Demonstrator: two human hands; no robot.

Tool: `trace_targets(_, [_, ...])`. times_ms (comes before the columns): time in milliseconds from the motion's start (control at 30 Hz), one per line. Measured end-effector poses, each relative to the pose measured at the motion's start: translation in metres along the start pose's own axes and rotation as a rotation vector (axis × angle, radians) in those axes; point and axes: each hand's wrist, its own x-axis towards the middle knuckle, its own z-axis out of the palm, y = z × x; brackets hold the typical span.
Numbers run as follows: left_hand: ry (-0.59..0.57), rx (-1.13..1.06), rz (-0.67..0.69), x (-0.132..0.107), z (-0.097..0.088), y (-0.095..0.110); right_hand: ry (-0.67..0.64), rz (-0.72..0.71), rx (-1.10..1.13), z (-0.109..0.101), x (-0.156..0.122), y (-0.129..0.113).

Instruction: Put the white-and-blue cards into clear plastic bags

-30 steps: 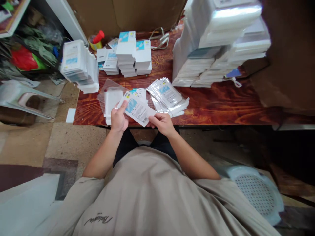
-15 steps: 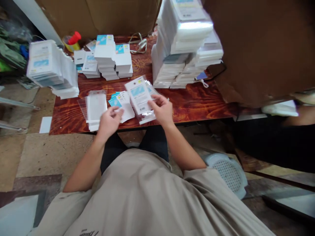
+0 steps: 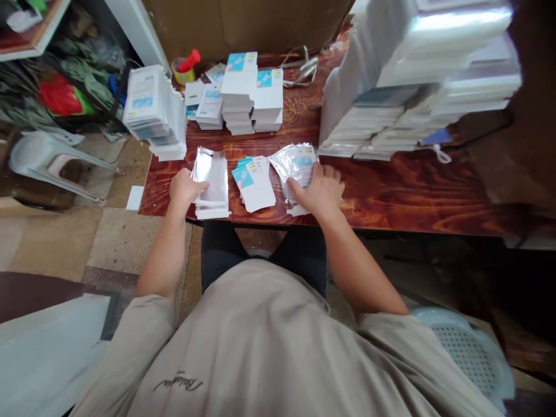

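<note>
At the left front of the table, my left hand (image 3: 186, 188) grips the edge of a pile of clear plastic sleeves (image 3: 212, 176), thumb on top and fingers along the side. My right hand (image 3: 322, 188) lies with thumb and fingers apart on a small pile of cards in clear sleeves (image 3: 299, 162), partly covering it. Between my hands a fanned pile of loose white and blue printed cards (image 3: 257, 185) rests untouched on the table.
Tall stacks of sleeved cards (image 3: 391, 87) rise at the right; another stack (image 3: 150, 110) stands at the left. Card stacks (image 3: 238, 87), a yellow tape roll (image 3: 185, 72) and a white cord (image 3: 302, 69) lie behind. A perforated stool (image 3: 469, 353) is at lower right.
My right hand has brought a sleeved card down onto the sleeved pile and opened. The left hand has moved from the loose cards to the clear sleeves. The view has swung left.
</note>
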Motion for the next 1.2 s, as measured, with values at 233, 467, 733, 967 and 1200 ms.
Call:
trace_targets(233, [0.074, -0.047, 0.047, -0.009, -0.011, -0.008, -0.065, -0.69, 0.018, -0.025, -0.032, -0.044])
trace_targets(467, [0.166, -0.122, 0.121, -0.019, -0.013, -0.025, -0.388, -0.987, -0.241, -0.037, -0.038, -0.073])
trace_targets(733, [0.231, -0.702, -0.001, -0.022, 0.002, -0.028, -0.379, -0.97, -0.26, -0.042, -0.051, -0.073])
trace_targets(967, [-0.199, -1.417, -0.175, -0.034, 0.011, -0.002, -0.2, -0.696, 0.181, -0.036, -0.053, -0.051])
trace_targets(1200, [-0.095, -1.612, -0.134, -0.052, 0.015, 0.016, -0.305, 0.007, 1.222, -0.037, -0.074, -0.054])
